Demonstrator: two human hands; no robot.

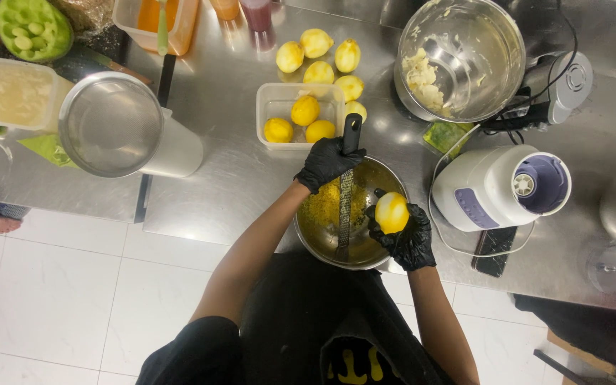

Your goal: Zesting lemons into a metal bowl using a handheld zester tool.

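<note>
Head view: left hand (327, 162) grips grater (345, 207); right hand (406, 239) cups lemon (392, 212), seemingly beyond bowl (315, 239) rim.

The left hand (327, 162) in a black glove holds a long metal grater (344, 207) over a round metal bowl (315, 239), and the right hand (408, 239) holds a yellow lemon (392, 212).

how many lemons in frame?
10. Three sit in the clear plastic tub. Six lie loose on the steel counter behind it. One is in the right hand. Others may be hidden.
</note>
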